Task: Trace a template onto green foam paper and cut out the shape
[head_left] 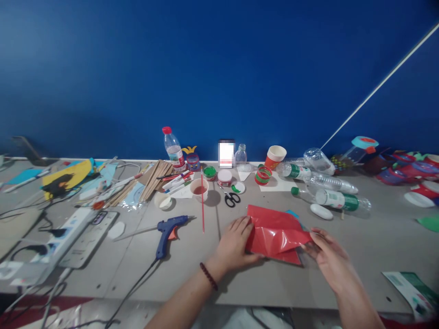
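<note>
Glossy red sheets [270,233], creased and apparently layered, lie on the grey table in front of me. My left hand [236,242] grips their left edge, fingers on top and thumb along the lower side. At the right corner, my right hand [327,253] pinches the red material between thumb and fingers. A bit of blue sheet [297,218] peeks out behind the red. Black-handled scissors [232,199] lie beyond my left hand. Further left rests a blue glue gun [168,233] with its cord trailing toward the front edge.
A paintbrush [202,205] leans across a cup of brownish water [197,191]. Plastic bottles [338,199] and a white oval object [321,211] lie to the right. Paper cups [275,157] stand near the blue wall. Power strips [89,240] and cables crowd the left.
</note>
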